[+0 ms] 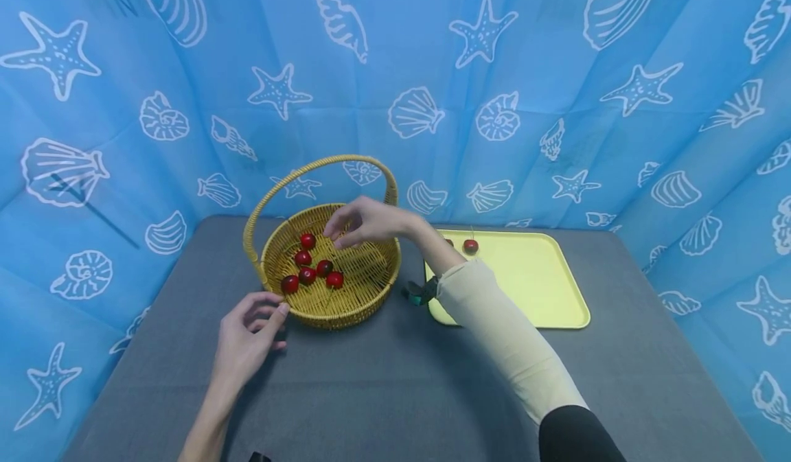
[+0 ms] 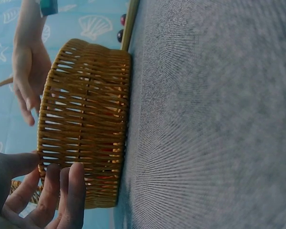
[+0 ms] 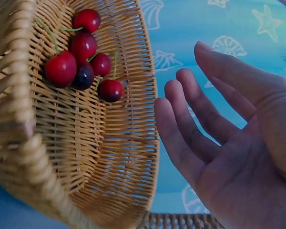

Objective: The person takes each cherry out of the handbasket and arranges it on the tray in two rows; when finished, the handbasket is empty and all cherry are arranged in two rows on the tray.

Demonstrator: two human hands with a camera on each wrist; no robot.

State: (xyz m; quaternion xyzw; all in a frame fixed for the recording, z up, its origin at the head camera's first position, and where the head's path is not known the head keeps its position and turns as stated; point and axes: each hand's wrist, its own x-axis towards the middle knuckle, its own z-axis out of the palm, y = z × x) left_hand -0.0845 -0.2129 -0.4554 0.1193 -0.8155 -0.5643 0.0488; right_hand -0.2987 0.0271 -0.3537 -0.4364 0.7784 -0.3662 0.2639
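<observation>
A round wicker basket [image 1: 346,319] with a tall arched handle [image 1: 321,165] stands on the left part of the table. Several dark red cherries [image 1: 303,258], some with green stems, lie inside toward its left side. My left hand [image 1: 247,335] holds the basket's near-left rim, thumb on the edge and fingers against the woven wall [image 2: 86,124]. Over the basket hovers my right hand [image 1: 371,220], fingers loosely bent and apart; its palm [image 3: 238,162] holds nothing in the right wrist view.
Right of the basket lies a yellow tray [image 1: 531,283], partly covered by my right forearm. A cherry [image 1: 471,246] sits near its back left, with another partly hidden beside the arm. A blue shell-patterned curtain [image 1: 420,160] hangs behind the grey tabletop [image 1: 383,400].
</observation>
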